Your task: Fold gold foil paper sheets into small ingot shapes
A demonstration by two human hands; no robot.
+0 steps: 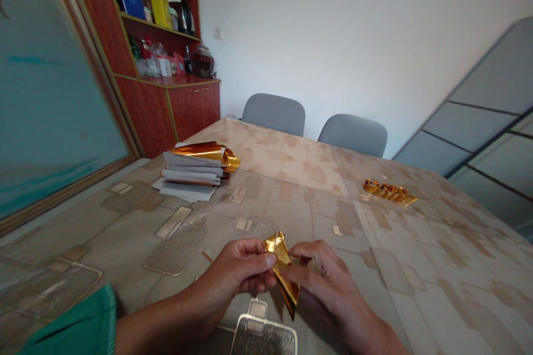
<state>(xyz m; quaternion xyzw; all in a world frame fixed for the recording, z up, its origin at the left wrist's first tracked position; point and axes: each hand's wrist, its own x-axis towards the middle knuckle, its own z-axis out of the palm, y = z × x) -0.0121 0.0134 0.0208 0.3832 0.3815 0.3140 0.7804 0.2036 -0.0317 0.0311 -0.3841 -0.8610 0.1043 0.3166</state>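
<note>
A piece of gold foil paper [281, 252], folded to a narrow shape with a pointed lower end, is held just above the table. My left hand [239, 269] pinches its left edge between thumb and fingers. On the other side, my right hand [333, 283] has its fingers closed against the paper's right edge; part of the grip is hidden behind the hand. A stack of foil sheets [191, 175], white and gold, lies to the left. Off to the right sits a row of folded gold foil pieces [389, 192].
A patterned cloth covers the table [308, 216]. Two grey chairs [272, 113] stand at its far side against the wall. At the back left is a red-brown cabinet [194, 105] with a kettle [183, 15] and a glass jar [203, 61].
</note>
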